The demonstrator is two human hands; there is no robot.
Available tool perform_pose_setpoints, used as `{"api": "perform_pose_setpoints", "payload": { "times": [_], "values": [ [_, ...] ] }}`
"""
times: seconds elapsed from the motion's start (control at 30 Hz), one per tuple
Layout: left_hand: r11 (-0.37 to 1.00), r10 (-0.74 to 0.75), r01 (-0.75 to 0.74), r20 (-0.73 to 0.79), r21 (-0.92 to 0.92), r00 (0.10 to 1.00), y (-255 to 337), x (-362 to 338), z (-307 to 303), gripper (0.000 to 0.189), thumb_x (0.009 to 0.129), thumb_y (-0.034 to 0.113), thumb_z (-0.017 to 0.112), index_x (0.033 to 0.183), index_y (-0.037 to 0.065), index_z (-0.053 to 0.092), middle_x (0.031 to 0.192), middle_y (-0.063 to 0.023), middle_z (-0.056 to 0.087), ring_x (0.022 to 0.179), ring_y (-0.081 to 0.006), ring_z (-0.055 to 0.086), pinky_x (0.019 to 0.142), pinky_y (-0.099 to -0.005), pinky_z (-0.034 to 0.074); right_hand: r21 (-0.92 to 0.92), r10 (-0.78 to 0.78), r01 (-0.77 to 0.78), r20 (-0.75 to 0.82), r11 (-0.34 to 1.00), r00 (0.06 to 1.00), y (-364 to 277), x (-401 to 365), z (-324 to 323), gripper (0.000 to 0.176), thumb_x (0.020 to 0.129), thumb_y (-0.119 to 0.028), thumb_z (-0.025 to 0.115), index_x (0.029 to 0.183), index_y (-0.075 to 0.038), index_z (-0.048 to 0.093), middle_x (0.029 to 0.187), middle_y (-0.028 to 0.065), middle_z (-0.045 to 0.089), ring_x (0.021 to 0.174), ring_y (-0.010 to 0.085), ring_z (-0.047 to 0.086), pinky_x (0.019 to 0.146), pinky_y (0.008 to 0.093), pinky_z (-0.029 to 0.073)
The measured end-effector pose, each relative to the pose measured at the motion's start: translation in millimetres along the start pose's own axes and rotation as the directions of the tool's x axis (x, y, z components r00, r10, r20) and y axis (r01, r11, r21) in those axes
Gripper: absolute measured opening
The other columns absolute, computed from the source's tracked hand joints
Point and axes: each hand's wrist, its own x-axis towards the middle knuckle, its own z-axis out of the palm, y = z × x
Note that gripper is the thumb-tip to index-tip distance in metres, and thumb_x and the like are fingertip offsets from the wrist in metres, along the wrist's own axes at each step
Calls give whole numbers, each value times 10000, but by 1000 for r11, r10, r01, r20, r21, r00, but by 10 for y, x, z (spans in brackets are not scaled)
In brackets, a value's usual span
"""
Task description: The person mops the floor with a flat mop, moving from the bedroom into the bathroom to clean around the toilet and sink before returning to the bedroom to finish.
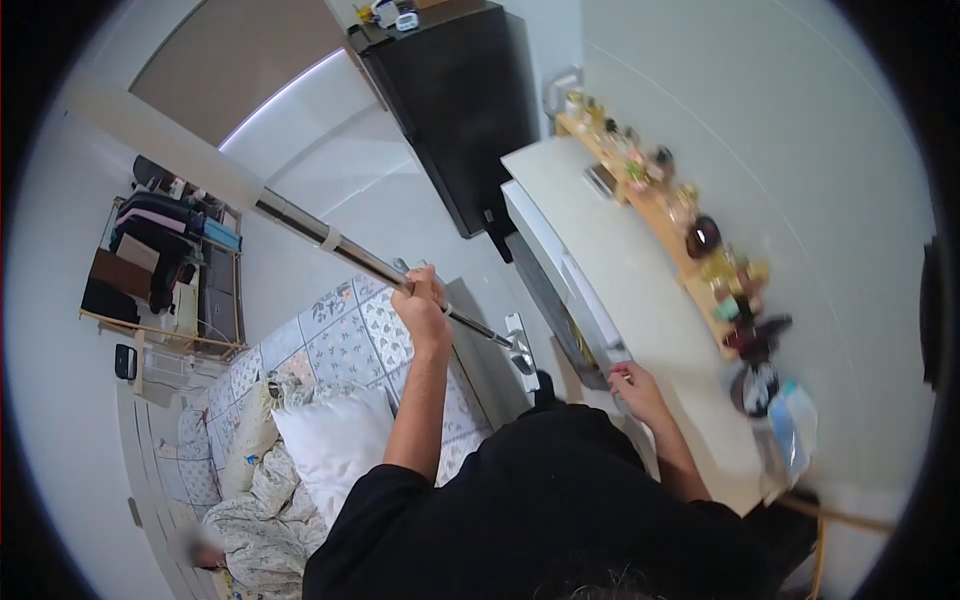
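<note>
My left hand (pixel 424 310) is closed around the metal pole of a flat mop (pixel 375 268). The pole slants from the upper left down to the mop's flat white head (pixel 521 352) on the floor, between the bed and the desk. Near the camera, its pale upper end is large and blurred. My right hand (pixel 640 392) is by the front edge of the white desk (pixel 610 255), its fingers loosely bent and a little apart. The fingertips are right at the near end of a grey panel (pixel 540 290) below the desktop.
On the left stands a bed with a patterned sheet (pixel 335 330), a white pillow (pixel 325 435) and a crumpled blanket (pixel 270 520). Bottles line a wooden shelf (pixel 665 240) along the desk's wall side. A black refrigerator (pixel 450 110) stands beyond the desk. A rack (pixel 180 260) holds clothes and bags.
</note>
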Motion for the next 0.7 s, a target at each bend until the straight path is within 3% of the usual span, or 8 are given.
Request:
{"api": "perform_pose_setpoints", "payload": {
  "times": [0.2, 0.27, 0.37, 0.43, 0.5, 0.6, 0.7],
  "values": [
    [999, 15, -19, -86, -51, 996, 22, 1358, 139, 314, 824, 38, 563, 573, 104, 385, 513, 14, 352, 452, -82, 308, 448, -253, 255, 16, -79, 78, 147, 997, 986, -931, 1750, 390, 252, 869, -166, 560, 1057, -1, 590, 901, 90, 631, 736, 163, 621, 679, 290, 493],
    [997, 26, -32, -98, -66, 995, 32, 1771, 114, 319, 823, 38, 565, 570, 106, 382, 510, 11, 356, 451, -85, 309, 448, -254, 256, -66, -210, 224, 171, 972, 963, -1275, 2274, 497, 253, 870, -174, 566, 1064, -13, 589, 893, 87, 635, 740, 153, 615, 680, 281, 487],
    [995, 43, -55, -133, -86, 990, -18, 2431, 82, 332, 818, 35, 571, 566, 111, 371, 508, 7, 360, 448, -91, 316, 447, -255, 258, 27, -185, 184, 195, 983, 963, -1885, 2871, 702, 253, 873, -177, 570, 1068, -17, 587, 875, 76, 638, 733, 146, 607, 678, 274, 482],
    [998, 44, -52, -171, -41, 984, -76, 2901, 28, 332, 814, 31, 575, 567, 112, 369, 509, 9, 361, 451, -91, 322, 449, -256, 260, -29, -173, 180, 175, 983, 969, -2165, 3269, 884, 244, 875, -173, 569, 1063, -18, 587, 871, 75, 634, 729, 142, 604, 676, 273, 482],
    [997, 55, -64, -163, -50, 985, -172, 3348, -26, 331, 806, 14, 576, 570, 118, 368, 509, 12, 359, 453, -89, 328, 451, -253, 260, -88, -143, 157, 148, 984, 979, -2275, 3586, 1111, 236, 878, -170, 568, 1058, -19, 588, 866, 74, 631, 725, 137, 600, 673, 273, 481],
    [998, 25, -34, -176, -51, 984, -246, 4110, 10, 333, 783, -9, 580, 575, 127, 360, 518, 24, 344, 446, -81, 318, 441, -245, 248, 14, -152, 151, 126, 988, 980, -2305, 4134, 1487, 203, 881, -148, 566, 1034, -15, 588, 858, 75, 625, 706, 134, 597, 661, 276, 485],
    [1000, -21, 21, -134, -5, 991, -354, 4834, -52, 323, 784, -3, 565, 556, 117, 372, 518, 14, 346, 455, -96, 329, 457, -254, 261, -5, -148, 153, 206, 988, 967, -2711, 4468, 1900, 193, 896, -133, 547, 1064, -44, 575, 881, 55, 625, 730, 111, 597, 629, 248, 467]
  ]
}}
